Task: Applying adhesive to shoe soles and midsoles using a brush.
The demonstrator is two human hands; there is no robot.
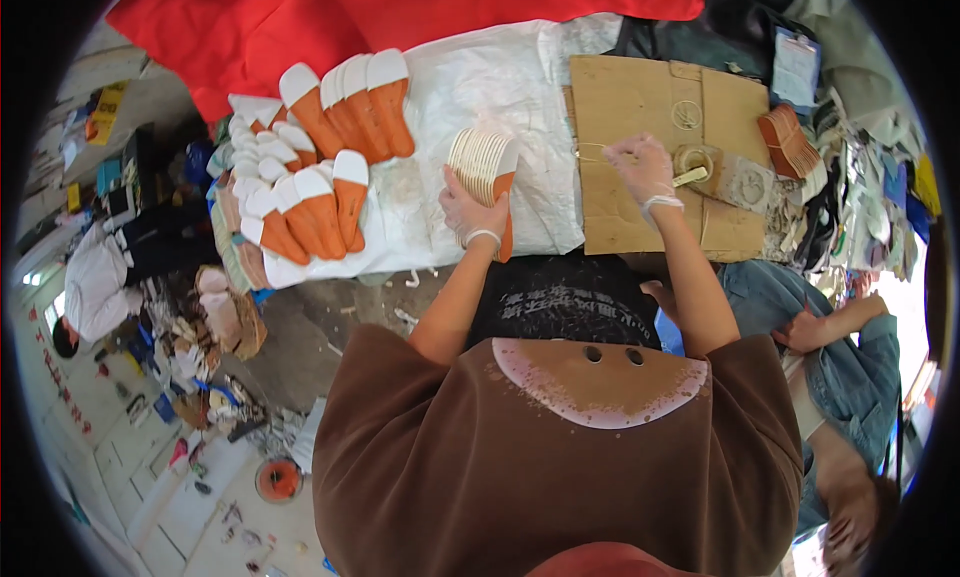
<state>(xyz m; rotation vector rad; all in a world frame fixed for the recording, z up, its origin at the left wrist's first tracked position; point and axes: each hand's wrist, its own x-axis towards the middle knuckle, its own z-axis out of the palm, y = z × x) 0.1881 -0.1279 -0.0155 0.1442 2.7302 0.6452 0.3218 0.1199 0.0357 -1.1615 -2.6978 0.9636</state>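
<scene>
Presently, an insole stack is clasped by the left hand, leftward of the bunched right hand, whose pinch cannot be confirmed.

At the frame's centre, your stacked insoles look smooth and matt; the white sheet beneath seems crinkled, faintly glossy plastic. Right of centre you have dull cardboard; up top, red cloth.
</scene>
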